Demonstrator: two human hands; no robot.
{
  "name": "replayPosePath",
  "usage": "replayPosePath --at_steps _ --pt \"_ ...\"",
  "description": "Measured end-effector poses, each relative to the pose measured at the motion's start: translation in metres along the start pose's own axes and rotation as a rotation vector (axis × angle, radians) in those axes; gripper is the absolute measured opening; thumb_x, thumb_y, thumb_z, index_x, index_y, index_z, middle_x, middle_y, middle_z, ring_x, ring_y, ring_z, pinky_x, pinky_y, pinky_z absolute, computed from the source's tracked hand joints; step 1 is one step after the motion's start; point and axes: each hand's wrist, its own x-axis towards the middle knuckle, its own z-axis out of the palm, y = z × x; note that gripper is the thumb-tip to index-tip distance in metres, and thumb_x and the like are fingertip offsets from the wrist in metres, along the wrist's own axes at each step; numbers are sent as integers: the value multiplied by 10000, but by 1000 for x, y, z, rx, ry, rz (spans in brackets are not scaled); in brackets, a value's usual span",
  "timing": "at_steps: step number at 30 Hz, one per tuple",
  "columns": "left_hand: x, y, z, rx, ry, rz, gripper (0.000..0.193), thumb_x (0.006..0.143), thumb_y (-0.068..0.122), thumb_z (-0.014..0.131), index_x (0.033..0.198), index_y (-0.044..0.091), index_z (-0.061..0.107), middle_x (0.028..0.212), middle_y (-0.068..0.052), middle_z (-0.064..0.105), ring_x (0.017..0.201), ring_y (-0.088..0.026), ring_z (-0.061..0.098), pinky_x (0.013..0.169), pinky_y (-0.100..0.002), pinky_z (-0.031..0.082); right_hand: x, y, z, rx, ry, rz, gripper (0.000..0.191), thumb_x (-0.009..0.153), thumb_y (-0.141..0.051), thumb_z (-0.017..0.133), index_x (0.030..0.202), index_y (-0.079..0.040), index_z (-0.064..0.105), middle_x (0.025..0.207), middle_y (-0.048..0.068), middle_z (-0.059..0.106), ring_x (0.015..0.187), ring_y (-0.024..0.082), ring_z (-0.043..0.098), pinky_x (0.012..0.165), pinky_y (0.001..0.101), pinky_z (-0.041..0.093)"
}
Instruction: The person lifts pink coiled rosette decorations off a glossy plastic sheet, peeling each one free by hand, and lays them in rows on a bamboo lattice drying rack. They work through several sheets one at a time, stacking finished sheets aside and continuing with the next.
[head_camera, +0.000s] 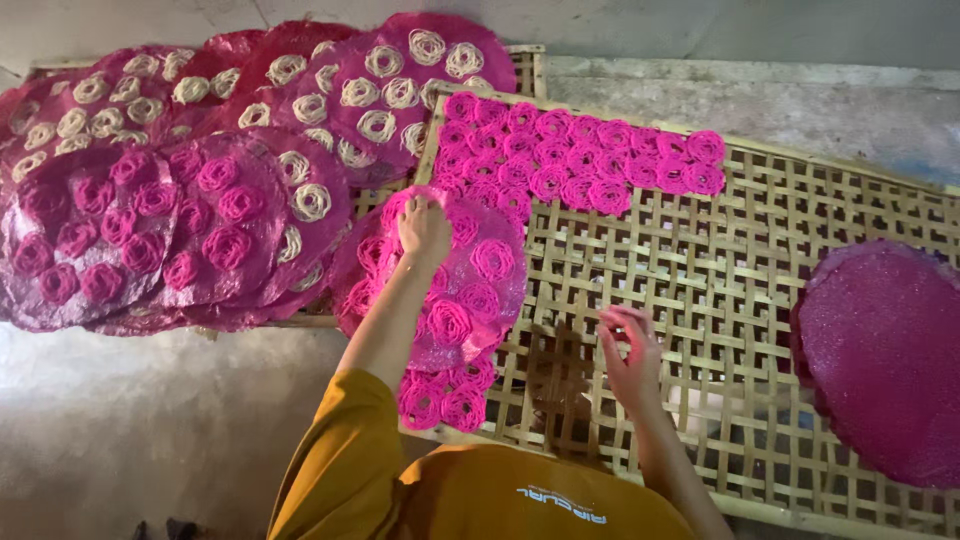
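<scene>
Nearest, the right hand (632, 350) hovers over the bare bamboo rack (780, 300), fingers curled and pinched together; whether they grip anything I cannot tell. The left hand (424, 228) is closed on a pink noodle coil on the round pink mat (470, 300), which carries more coils and overlaps the rack's left edge. Farther off, rows of pink coils (575, 160) lie on the rack. Stacked mats (200, 170) with pink and pale coils sit left, partly overlapping. An empty mat (885, 360) is cut off at right.
</scene>
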Motion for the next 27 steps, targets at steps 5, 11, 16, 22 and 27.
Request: replayPosePath --at_steps 5,11,16,22,27 --pt "8 6 -13 -328 -270 -237 478 988 330 606 1353 27 547 1112 -244 731 1077 -409 691 953 -512 538 27 10 27 50 -115 82 217 1008 -209 620 1167 -84 698 1240 71 649 979 170 725 802 297 652" --pt "20 -3 -22 -38 -189 155 216 1000 397 656 1083 216 738 1002 -163 768 918 -357 712 827 -501 552 86 2 80 212 -341 180 248 1014 -236 614 1204 -103 702 1200 78 681 1025 212 692 909 374 591" --pt "-3 31 -35 -311 -435 -74 223 972 390 680 1115 219 685 966 -75 791 729 -171 707 637 -372 599 139 5 130 795 -458 597 265 959 -216 657 1193 -101 707 1204 62 722 1050 140 708 1006 362 545" --pt "-50 108 -54 -562 -304 152 441 949 290 717 1283 66 534 1000 -135 766 808 -245 746 648 -351 607 167 17 129 1027 -286 573 220 1025 -163 688 1206 -38 683 1087 93 756 925 161 642 817 332 396" --pt "-69 89 -50 -415 -530 75 483 1039 313 555 1470 124 447 1242 -190 669 976 -296 735 802 -400 644 202 55 40 729 63 698 250 892 -61 677 1140 -71 708 999 102 748 845 196 734 851 364 648"
